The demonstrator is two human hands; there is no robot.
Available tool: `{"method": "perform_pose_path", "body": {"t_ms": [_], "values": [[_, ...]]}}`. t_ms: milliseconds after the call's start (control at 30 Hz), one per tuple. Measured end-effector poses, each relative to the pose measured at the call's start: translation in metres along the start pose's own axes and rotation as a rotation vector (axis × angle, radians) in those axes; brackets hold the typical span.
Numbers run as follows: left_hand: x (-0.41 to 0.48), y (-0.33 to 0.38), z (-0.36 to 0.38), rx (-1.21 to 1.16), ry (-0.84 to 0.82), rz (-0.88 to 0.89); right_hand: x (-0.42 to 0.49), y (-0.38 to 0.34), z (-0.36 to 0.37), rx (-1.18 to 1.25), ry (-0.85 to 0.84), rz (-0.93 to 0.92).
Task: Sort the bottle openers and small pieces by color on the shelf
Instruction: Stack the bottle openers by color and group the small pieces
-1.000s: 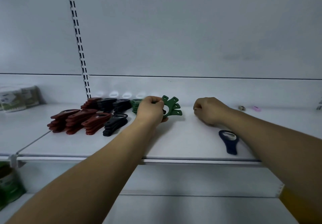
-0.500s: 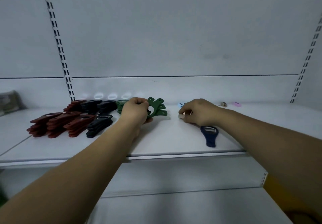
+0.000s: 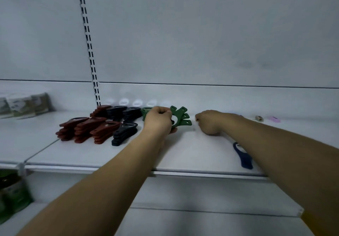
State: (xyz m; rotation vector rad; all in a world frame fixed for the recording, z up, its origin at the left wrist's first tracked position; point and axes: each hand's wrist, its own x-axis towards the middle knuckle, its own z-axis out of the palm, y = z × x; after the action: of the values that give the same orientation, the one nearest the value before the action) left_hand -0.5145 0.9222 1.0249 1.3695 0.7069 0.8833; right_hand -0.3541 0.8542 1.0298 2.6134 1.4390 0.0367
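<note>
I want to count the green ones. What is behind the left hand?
The left hand grips a fan of green bottle openers; their handles stick out to its right. Another green opener shows at its left. The hand covers the rest, so I cannot count them.

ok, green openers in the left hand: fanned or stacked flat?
Fanned. The green openers splay into three separate handle ends beside the left hand, which grips them at the ring end.
</note>
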Motion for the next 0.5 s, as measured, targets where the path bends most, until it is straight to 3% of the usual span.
{"method": "perform_pose_path", "body": {"t_ms": [67,200,267,333,400,500], "values": [[0.001,0.0,0.0,0.0,-0.001,-0.002,0.003,0.004,-0.003,0.044,0.05,-0.006],[0.002,0.002,0.001,0.014,-0.016,0.008,-0.031,0.021,-0.027,0.405,0.218,-0.004],[0.0,0.002,0.002,0.053,-0.054,0.026,-0.06,0.036,-0.035,0.299,0.131,0.055],[-0.003,0.002,0.004,0.115,-0.127,0.04,-0.091,0.043,-0.039,0.118,-0.044,0.187],[-0.006,0.001,0.008,0.163,-0.201,0.035,-0.116,0.044,-0.037,0.087,-0.231,0.274],[-0.009,0.0,0.012,0.211,-0.268,0.041,-0.132,0.037,-0.027,0.069,-0.24,0.215]]}}
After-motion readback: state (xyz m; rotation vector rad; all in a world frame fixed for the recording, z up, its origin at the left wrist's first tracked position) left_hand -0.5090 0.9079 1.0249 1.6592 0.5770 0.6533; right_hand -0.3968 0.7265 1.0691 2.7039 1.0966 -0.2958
